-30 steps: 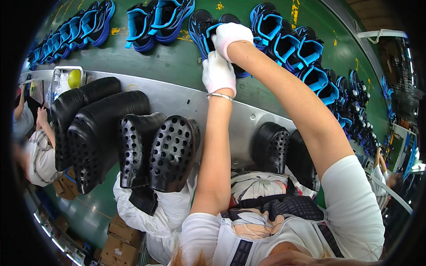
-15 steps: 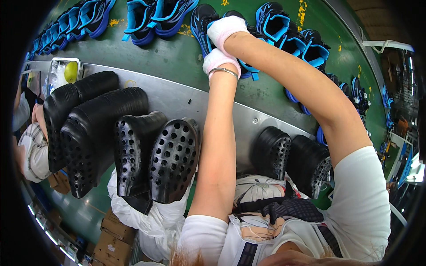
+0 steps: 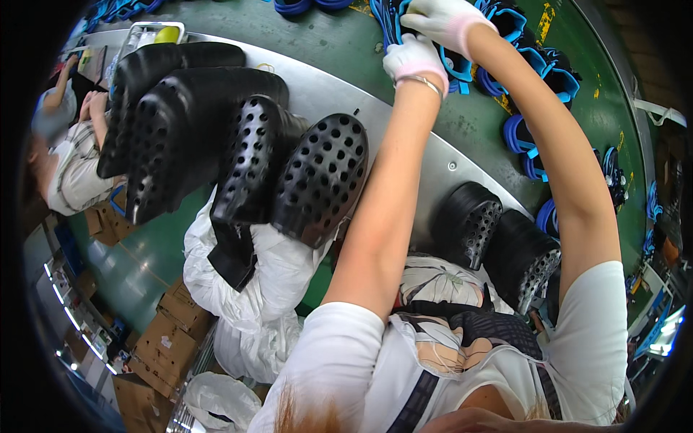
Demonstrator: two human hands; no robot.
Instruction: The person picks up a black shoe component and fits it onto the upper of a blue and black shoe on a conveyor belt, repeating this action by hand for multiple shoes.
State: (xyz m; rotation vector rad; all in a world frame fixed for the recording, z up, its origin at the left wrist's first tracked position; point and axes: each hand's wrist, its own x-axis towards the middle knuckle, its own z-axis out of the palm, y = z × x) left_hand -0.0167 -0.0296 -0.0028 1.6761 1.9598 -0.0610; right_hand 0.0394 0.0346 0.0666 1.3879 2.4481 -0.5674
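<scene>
Both my arms stretch forward over a green worktop, hands in white gloves with pink cuffs. My left hand (image 3: 416, 59) closes on the near part of a black and blue sneaker (image 3: 390, 27). Just beyond it, my right hand (image 3: 442, 20) is curled at the upper part of the same sneaker. The gloves cover much of this shoe, and the fingertips are partly hidden. Close on the right of my hands stand more black and blue sneakers (image 3: 510, 27) with bright blue collars.
Black shoe-shaped forms with perforated soles (image 3: 321, 177) lie on the metal ledge (image 3: 317, 72) at left, others (image 3: 469, 224) at right. White plastic bags (image 3: 253, 289) hang below the left forms. A tray (image 3: 155, 29) holds something green. Another person (image 3: 76, 166) sits at far left; cardboard boxes (image 3: 162, 346) stand below.
The whole view has shifted, so the ledge, forms and sneakers sit differently in it. My hands stay together at the sneaker, now nearer the top edge and farther right in the picture.
</scene>
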